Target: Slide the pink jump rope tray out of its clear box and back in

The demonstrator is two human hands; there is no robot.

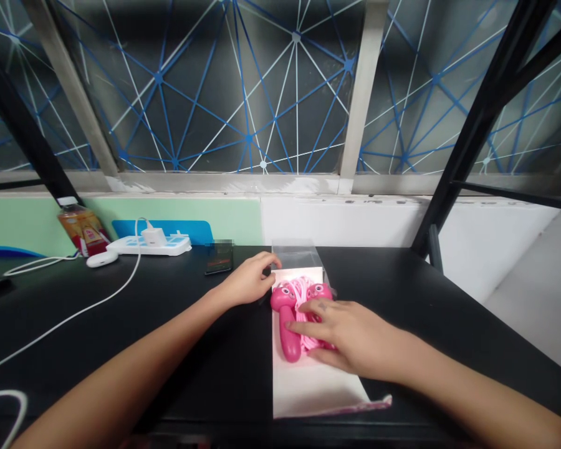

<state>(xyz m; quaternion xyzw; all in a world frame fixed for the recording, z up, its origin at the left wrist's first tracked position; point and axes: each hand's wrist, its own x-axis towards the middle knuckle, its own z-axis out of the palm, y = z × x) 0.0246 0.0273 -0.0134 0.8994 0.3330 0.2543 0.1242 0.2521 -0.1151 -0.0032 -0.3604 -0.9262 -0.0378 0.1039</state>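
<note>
A pink jump rope (290, 333) with two animal-faced handles and a coiled light pink cord lies on a white card (315, 390) at the centre of the black table. A clear plastic sleeve (297, 252) extends beyond the card's far end. My right hand (350, 337) rests over the right handle and cord with its fingers spread. At the far left corner of the card is my left hand (255, 276), its fingers apart and curved, touching or nearly touching the sleeve's edge. The right handle is mostly hidden under my right hand.
On the black table (383, 280), a phone (219, 259) lies beyond my left hand. A white power strip (168, 246) with a charger and cable, a white oval case (101, 259) and a drink bottle (85, 229) are at the back left. Black frame posts (462, 143) rise on both sides.
</note>
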